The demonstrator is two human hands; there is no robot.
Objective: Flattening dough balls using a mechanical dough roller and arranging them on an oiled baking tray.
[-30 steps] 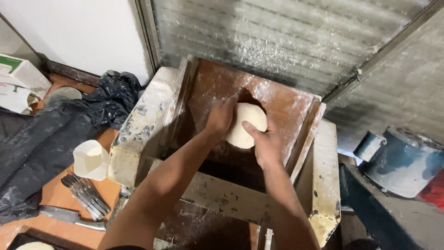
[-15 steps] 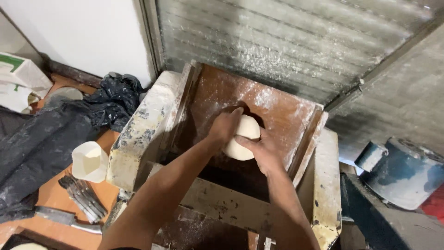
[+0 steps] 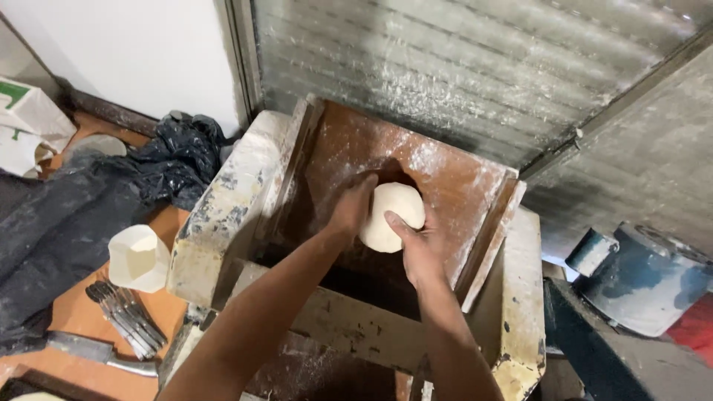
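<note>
Far left: crumpled black plastic sheet (image 3: 67, 215) over an orange table (image 3: 70, 315), matte and creased; a white faceted cup (image 3: 137, 258) sits by a bundle of metal tools (image 3: 122, 315) and a flat steel blade (image 3: 100, 351). Centre: boxy machine with chipped cream-painted side walls (image 3: 223, 215) and a rust-brown sloped chute (image 3: 438, 174) dusted with flour. Change vs a second ago: dough ball (image 3: 392, 215) has slid lower down the chute and rounded up, both hands have come closer around it, so the shaping reads as ongoing, not finished. Left hand (image 3: 350, 208) presses flat on the ball's left side, fingers curved onto it. Right hand (image 3: 420, 249) cups it from below-right, fingers wrapped over the front. Dough is smooth, pale, matte, resting on the chute. Right: corrugated flour-speckled metal shutter (image 3: 460, 67) behind, blue-grey smeared bucket (image 3: 646, 278) well apart.
</note>
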